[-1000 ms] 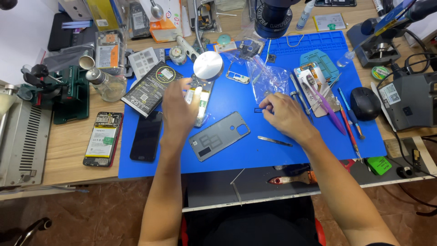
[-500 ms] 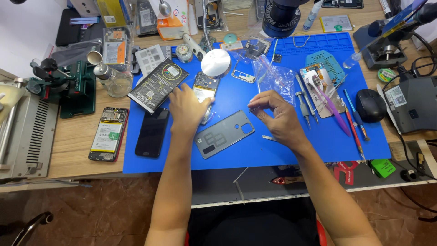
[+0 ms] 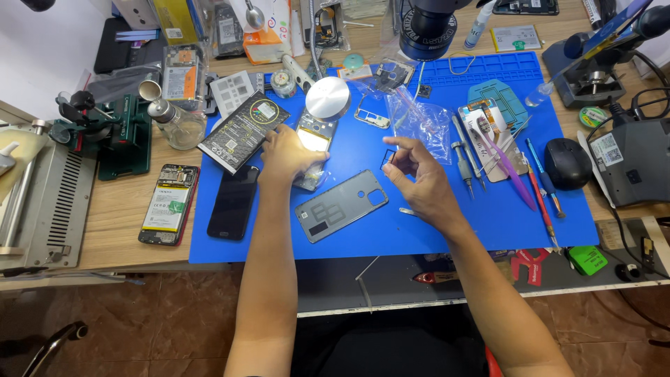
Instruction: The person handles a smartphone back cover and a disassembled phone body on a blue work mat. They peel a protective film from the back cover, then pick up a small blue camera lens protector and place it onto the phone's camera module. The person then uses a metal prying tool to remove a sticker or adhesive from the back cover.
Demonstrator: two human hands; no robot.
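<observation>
A blue mat [image 3: 433, 230] covered the desk [image 3: 105, 244]. Just below both hands lay a grey phone back cover [image 3: 340, 205]. The left hand [image 3: 287, 152] pressed flat on an opened phone [image 3: 312, 143] — seemingly steadying it. The right hand [image 3: 419, 174] hovered alongside, its grip pinching a small dark frame [image 3: 388, 160] — raised, perhaps for inspection.

Phone repair workshop. A wooden worktop [image 3: 112, 230] is carrying a blue silicone repair mat [image 3: 433, 230], and opened phones are lying about: a bare phone with its battery showing [image 3: 168, 204], a dark screen panel [image 3: 234, 202], a grey back cover [image 3: 341, 205]. Screwdrivers and tweezers [image 3: 466, 162] are sitting on the mat's right side. A microscope head [image 3: 427, 26] is hanging over the far edge, a soldering station [image 3: 631, 167] is standing at right, and a green clamp jig [image 3: 112, 136] is standing at left.
</observation>
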